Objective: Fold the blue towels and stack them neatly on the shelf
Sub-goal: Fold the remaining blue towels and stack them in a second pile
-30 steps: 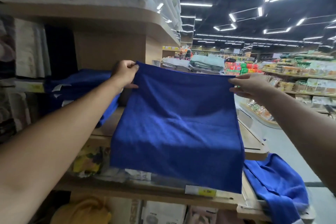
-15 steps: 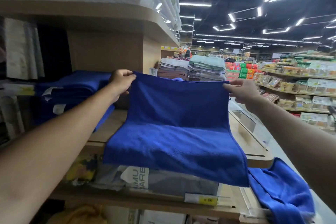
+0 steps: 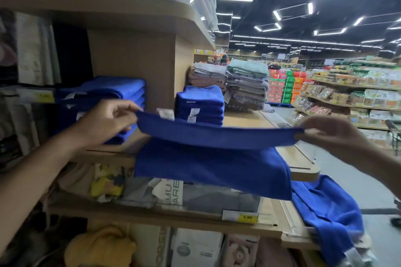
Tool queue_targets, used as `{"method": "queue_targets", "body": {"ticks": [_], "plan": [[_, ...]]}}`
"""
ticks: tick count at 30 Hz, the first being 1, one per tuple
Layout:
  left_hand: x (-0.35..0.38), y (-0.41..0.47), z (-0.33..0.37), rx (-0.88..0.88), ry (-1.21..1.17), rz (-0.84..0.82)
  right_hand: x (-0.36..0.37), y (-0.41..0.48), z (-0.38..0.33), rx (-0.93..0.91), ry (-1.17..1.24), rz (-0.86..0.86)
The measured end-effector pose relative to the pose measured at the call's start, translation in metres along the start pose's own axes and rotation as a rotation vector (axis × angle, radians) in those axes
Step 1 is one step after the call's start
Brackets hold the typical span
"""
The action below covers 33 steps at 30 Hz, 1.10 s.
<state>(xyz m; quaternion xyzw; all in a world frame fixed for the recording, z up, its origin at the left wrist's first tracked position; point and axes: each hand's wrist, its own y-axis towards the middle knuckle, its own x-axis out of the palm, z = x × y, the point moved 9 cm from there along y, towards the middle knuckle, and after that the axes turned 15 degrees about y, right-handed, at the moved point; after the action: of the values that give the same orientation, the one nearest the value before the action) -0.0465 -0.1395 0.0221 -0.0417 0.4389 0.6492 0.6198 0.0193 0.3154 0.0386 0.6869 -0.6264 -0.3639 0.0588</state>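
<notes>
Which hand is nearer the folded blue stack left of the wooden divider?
Left. The left hand pinches a corner of the held towel just in front of that stack; the right hand pinches the opposite corner well to its right, beyond the divider.

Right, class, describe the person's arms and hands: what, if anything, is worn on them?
Both arms are bare: no sleeve shows on the left forearm or the right forearm. The left hand has no glove, and I see no ring, watch or band. The right hand is also ungloved, but blurred, so small jewellery cannot be ruled out.
</notes>
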Motion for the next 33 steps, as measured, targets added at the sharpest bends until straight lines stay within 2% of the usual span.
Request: {"method": "queue_targets", "body": {"ticks": [3, 5, 8, 10, 12, 14, 16, 18, 26, 29, 33], "plan": [[0.02, -0.041, -0.011, 0.08, 0.237, -0.173, 0.031, -0.036, 0.014, 0.028, -0.156, -0.269], [0.025, -0.048, -0.013, 0.085, 0.288, -0.154, 0.04, -0.043, 0.019, 0.057, -0.188, -0.329], [0.037, -0.032, -0.003, 0.111, 0.294, -0.043, 0.052, -0.022, 0.009, 0.044, -0.219, -0.209], [0.062, -0.017, 0.011, 0.143, 0.318, -0.062, 0.076, -0.002, 0.005, 0.032, -0.318, -0.164], [0.094, -0.003, 0.021, 0.148, 0.427, -0.131, 0.108, 0.014, 0.011, 0.079, -0.483, -0.194], [0.128, 0.004, 0.018, 0.09, 0.583, -0.275, 0.132, 0.019, 0.031, 0.222, -0.6, -0.245], [0.154, 0.003, 0.004, 0.027, 0.747, -0.425, 0.144, 0.018, 0.053, 0.356, -0.662, -0.267], [0.165, 0.004, -0.008, -0.021, 0.832, -0.5, 0.147, 0.02, 0.069, 0.388, -0.703, -0.273], [0.175, 0.043, -0.008, -0.153, 0.848, -0.566, 0.131, 0.078, 0.118, 0.504, -0.683, -0.365], [0.176, 0.044, -0.006, -0.161, 0.852, -0.557, 0.125, 0.084, 0.127, 0.489, -0.67, -0.325], [0.176, 0.041, -0.003, -0.129, 0.846, -0.563, 0.105, 0.078, 0.124, 0.464, -0.701, -0.177]]}}
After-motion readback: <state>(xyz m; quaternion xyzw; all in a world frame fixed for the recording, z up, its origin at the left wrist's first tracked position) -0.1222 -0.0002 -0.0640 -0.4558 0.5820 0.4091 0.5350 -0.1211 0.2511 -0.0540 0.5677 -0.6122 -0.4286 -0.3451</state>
